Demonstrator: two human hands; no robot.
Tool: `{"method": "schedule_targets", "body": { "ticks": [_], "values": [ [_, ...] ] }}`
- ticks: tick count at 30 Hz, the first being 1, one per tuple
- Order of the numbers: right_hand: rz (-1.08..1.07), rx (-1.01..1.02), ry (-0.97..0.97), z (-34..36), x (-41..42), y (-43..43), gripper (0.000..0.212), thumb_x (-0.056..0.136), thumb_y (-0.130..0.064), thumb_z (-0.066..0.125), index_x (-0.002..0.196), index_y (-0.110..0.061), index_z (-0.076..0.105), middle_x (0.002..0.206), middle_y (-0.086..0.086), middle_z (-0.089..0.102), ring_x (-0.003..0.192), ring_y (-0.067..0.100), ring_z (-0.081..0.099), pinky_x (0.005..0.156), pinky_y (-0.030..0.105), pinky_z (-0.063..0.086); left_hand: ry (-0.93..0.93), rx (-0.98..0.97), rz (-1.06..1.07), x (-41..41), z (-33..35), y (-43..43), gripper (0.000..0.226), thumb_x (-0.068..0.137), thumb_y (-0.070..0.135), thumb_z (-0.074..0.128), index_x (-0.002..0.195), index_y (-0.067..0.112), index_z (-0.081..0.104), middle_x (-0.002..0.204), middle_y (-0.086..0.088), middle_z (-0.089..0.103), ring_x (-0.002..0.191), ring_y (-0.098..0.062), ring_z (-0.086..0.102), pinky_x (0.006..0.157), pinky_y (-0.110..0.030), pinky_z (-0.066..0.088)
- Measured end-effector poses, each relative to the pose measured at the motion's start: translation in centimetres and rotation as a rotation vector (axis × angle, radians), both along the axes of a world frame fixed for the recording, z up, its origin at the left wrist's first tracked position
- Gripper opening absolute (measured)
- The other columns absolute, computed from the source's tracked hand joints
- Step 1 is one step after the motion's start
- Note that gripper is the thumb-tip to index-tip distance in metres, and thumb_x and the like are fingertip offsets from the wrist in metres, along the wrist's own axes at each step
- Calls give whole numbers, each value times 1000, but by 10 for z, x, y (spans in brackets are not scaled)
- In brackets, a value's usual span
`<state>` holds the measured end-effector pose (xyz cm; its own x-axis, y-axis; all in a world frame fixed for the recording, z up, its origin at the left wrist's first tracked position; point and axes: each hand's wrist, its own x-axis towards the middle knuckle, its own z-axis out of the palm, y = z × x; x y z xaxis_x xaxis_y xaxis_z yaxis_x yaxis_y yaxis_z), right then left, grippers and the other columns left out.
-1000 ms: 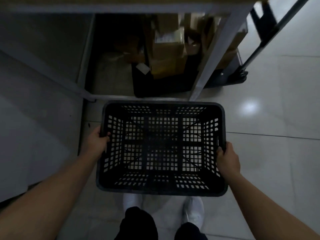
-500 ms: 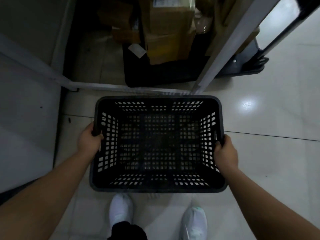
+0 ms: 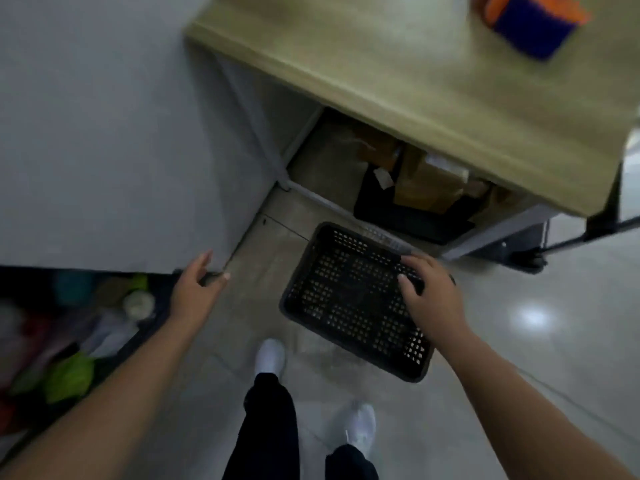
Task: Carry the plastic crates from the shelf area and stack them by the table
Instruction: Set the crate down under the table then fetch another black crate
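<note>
Pale glossy tile floor (image 3: 540,358), grey wall on the left, wooden table (image 3: 408,74) top right with cardboard boxes (image 3: 429,181) stored beneath. Black plastic crate (image 3: 346,303) sits on the floor just in front of the table frame, empty, long axis running diagonally from upper left to lower right. Right hand (image 3: 429,292) hovers over its far right rim, fingers spread, gripping nothing; contact with the rim unclear. Left hand (image 3: 197,289) well apart to the crate's left, open and empty. Right hand is nearer. Crate looks placed; next is likely fetching another.
</note>
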<state>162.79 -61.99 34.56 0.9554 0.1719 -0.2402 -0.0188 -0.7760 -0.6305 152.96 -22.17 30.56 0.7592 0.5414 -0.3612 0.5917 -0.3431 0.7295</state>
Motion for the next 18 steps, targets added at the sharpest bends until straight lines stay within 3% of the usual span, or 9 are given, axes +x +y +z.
{"method": "schedule_targets", "body": {
  "ticks": [4,8,10,13,18],
  "values": [
    [224,34,-104,118,15,71,33,92,-30,60,125,-22,61,129,-2,57,117,15,54,94,25,39,-107,-13,185,-95,102,22,57,89,23,74,138,34,47,137,4,54,124,-19,51,98,-29,39],
    [487,77,-174,209,-8,179,36,90,-29,63,125,-21,61,129,1,58,118,16,53,95,23,37,-206,68,419,-190,184,56,56,86,21,76,137,29,52,136,2,59,124,-18,55,97,-22,40],
    [651,133,-189,247,-38,243,35,88,-22,67,122,-15,63,126,8,61,117,23,55,95,25,37,-252,162,512,-239,222,80,58,86,20,76,140,21,54,137,1,57,125,-19,54,99,-21,40],
    [896,185,-200,298,-100,332,33,87,-20,68,120,-13,65,124,8,62,115,25,57,91,25,38,-287,237,689,-319,273,109,60,87,31,74,143,30,51,140,7,56,124,-11,53,100,-29,42],
    [1300,255,-279,355,-212,443,29,88,-15,67,116,-11,67,120,9,64,108,25,61,88,4,29,-351,324,982,-459,332,117,63,85,48,72,142,50,44,141,25,50,124,7,47,96,-20,37]
  ]
}}
